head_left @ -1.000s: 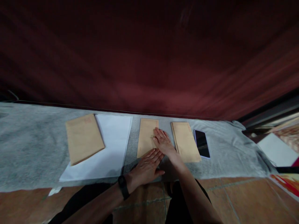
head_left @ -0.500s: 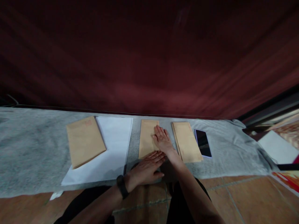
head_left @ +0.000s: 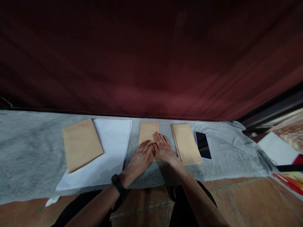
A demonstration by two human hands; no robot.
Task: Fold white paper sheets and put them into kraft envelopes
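A brown paper envelope [head_left: 148, 130] with small red print near its top right lies flat in front of me. My left hand [head_left: 141, 155] rests on its lower left part, fingers stretched out. On its right side lies my right hand [head_left: 163, 147], flat with the fingers extended. The fingertips of my left hand come close to the right hand's thumb; whether they touch I cannot tell. The two hands cover much of the envelope's lower half. To the right of my right hand is a stack of similar brown envelopes [head_left: 187, 143].
A phone [head_left: 203, 145] lies right of the envelope stack. On the left, a pile of larger brown envelopes [head_left: 82, 145] overlaps white paper sheets [head_left: 115, 142]. All rest on a grey cloth [head_left: 227, 151] before a dark red upright surface [head_left: 151, 63]. Tiled floor [head_left: 255, 201] shows below.
My left hand has moved up onto the envelope from its lower edge. My right hand has slid slightly downward, uncovering the red print. The view has shifted a little.
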